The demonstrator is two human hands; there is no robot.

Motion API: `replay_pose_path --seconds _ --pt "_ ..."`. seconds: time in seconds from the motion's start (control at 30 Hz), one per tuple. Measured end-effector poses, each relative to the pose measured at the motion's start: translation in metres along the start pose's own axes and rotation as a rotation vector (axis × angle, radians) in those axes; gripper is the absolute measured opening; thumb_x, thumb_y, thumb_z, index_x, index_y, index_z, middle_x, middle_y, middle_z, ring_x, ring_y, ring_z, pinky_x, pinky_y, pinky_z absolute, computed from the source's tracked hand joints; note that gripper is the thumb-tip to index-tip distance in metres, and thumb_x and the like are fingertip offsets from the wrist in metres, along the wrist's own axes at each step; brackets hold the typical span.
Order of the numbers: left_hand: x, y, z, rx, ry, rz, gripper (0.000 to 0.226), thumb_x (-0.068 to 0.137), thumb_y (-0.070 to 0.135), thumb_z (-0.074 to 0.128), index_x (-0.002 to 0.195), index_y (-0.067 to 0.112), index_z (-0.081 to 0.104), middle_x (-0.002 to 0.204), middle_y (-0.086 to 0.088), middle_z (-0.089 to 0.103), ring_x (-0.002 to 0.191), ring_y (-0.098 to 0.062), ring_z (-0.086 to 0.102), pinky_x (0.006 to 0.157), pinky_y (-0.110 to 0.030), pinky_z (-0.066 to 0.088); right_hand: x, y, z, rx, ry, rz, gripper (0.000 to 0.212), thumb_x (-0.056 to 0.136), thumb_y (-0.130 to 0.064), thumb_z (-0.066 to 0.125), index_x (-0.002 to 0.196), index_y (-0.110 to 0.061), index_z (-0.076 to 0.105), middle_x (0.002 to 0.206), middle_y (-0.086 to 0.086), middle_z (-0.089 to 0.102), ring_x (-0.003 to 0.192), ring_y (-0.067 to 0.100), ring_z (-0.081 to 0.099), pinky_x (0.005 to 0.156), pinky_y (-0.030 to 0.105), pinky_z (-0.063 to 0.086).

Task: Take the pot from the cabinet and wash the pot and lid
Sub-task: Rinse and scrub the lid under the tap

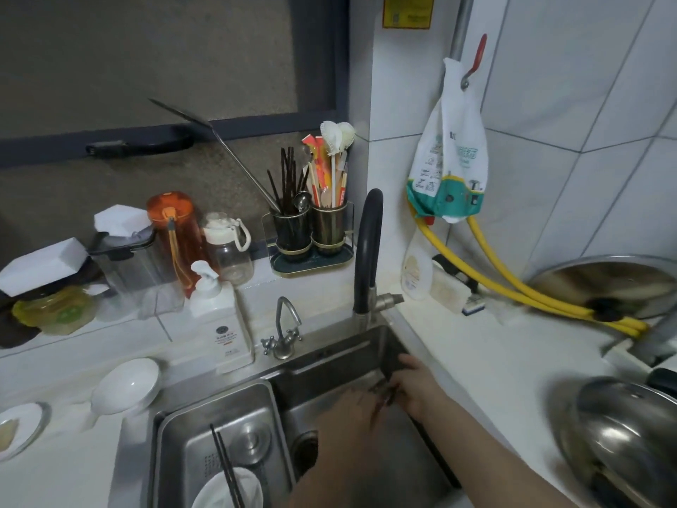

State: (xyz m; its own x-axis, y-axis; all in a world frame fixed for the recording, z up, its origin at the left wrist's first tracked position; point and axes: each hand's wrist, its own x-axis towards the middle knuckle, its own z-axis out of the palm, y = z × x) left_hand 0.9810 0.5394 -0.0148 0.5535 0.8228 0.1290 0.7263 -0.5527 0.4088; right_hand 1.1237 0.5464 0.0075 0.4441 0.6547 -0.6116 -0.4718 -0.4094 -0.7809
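Note:
A shiny steel pot (622, 445) sits on the counter at the lower right, partly cut off by the frame edge. A wide steel lid (600, 280) with a black knob leans against the tiled wall behind it. Both of my hands are down in the right basin of the steel sink (340, 357), away from the pot. My right hand (415, 384) curls around a small dark thing (383, 392), which is blurred. My left hand (348, 408) reaches toward the same thing, with its fingers touching or close to it.
A black faucet (368, 251) arches over the basin, next to a small tap (284, 328). The left basin holds a steel tray with a bowl and chopsticks (227, 467). A soap pump bottle (219, 317), white bowls (126, 384), utensil holders (311, 229) and yellow hoses (513, 284) crowd the counter.

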Motion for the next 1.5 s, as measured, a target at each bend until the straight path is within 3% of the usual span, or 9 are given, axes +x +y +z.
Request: replay_pose_path --seconds 0.1,0.3,0.67,0.8,0.97,1.13,1.23,1.37,1.5 --pt "-0.006 -0.005 -0.016 -0.136 0.027 -0.112 0.06 0.079 0.064 0.023 0.107 0.029 0.062 0.11 0.007 0.065 0.106 -0.015 0.057 0.088 -0.03 0.045 -0.015 0.007 -0.005 0.128 -0.023 -0.036 0.064 0.079 0.024 0.039 0.132 -0.012 0.045 0.091 0.017 0.058 0.076 0.032 0.059 0.062 0.037 0.05" --pt "0.013 -0.04 -0.027 -0.205 -0.117 -0.244 0.049 0.095 0.043 0.046 0.138 0.02 0.043 0.137 -0.005 0.051 0.126 -0.021 0.046 0.107 -0.031 0.035 -0.03 0.015 -0.026 0.26 -0.086 -0.045 0.057 0.081 0.019 0.042 0.126 -0.015 0.048 0.084 0.016 0.072 0.07 0.027 0.065 0.06 0.032 0.056" --pt "0.019 -0.027 -0.044 -0.343 -0.093 -0.043 0.034 0.075 0.038 0.071 0.106 0.023 0.067 0.097 0.007 0.068 0.088 -0.009 0.061 0.077 -0.022 0.045 -0.049 0.026 -0.049 0.39 -0.22 -0.137 0.046 0.087 0.019 0.035 0.12 -0.009 0.051 0.099 0.021 0.07 0.07 0.023 0.074 0.062 0.033 0.062" --pt "0.015 -0.021 -0.038 -0.366 -0.043 -0.079 0.032 0.073 0.036 0.074 0.1 0.019 0.068 0.093 0.003 0.068 0.087 -0.012 0.061 0.082 -0.028 0.049 -0.059 0.031 -0.047 0.155 -0.168 -0.233 0.053 0.089 0.017 0.038 0.131 -0.014 0.045 0.114 0.008 0.064 0.084 0.017 0.07 0.068 0.026 0.06" --pt "0.017 -0.009 -0.031 -0.315 0.007 -0.091 0.045 0.08 0.031 0.068 0.122 0.018 0.059 0.113 -0.001 0.061 0.106 -0.016 0.055 0.091 -0.022 0.039 -0.075 0.037 -0.047 -0.366 -0.058 -0.421 0.064 0.086 0.009 0.056 0.141 -0.015 0.033 0.107 -0.008 0.057 0.098 0.009 0.057 0.069 0.001 0.046" --pt "0.016 0.008 -0.03 -0.239 0.03 -0.043 0.046 0.084 0.034 0.061 0.128 0.02 0.056 0.119 -0.001 0.059 0.112 -0.017 0.052 0.094 -0.025 0.04 -0.077 0.049 -0.054 -0.863 0.011 -0.469 0.071 0.091 -0.014 0.057 0.15 -0.006 0.017 0.157 0.007 0.015 0.147 0.021 0.017 0.109 0.012 0.013" --pt "0.014 0.017 -0.026 -0.212 0.013 -0.038 0.048 0.086 0.038 0.058 0.131 0.021 0.053 0.122 0.002 0.058 0.116 -0.016 0.05 0.097 -0.025 0.04 -0.079 0.053 -0.061 -0.933 0.019 -0.448 0.072 0.092 -0.02 0.056 0.151 -0.013 0.015 0.161 0.008 0.004 0.148 0.018 0.013 0.115 0.019 0.012" --pt "0.015 0.034 -0.02 -0.21 0.014 -0.009 0.049 0.085 0.038 0.059 0.131 0.021 0.053 0.124 0.004 0.059 0.116 -0.013 0.051 0.101 -0.025 0.039 -0.083 0.048 -0.082 -0.909 0.003 -0.462 0.068 0.089 -0.021 0.061 0.148 -0.012 0.027 0.143 0.004 0.034 0.14 0.018 0.033 0.107 0.015 0.024" --pt "0.025 0.069 -0.017 -0.238 0.015 0.044 0.051 0.083 0.039 0.064 0.131 0.022 0.054 0.121 0.007 0.059 0.115 -0.01 0.05 0.1 -0.023 0.038 -0.096 0.031 -0.118 -0.816 0.068 -0.528 0.055 0.088 -0.017 0.064 0.138 -0.018 0.041 0.116 -0.008 0.036 0.12 0.006 0.041 0.086 -0.005 0.028"
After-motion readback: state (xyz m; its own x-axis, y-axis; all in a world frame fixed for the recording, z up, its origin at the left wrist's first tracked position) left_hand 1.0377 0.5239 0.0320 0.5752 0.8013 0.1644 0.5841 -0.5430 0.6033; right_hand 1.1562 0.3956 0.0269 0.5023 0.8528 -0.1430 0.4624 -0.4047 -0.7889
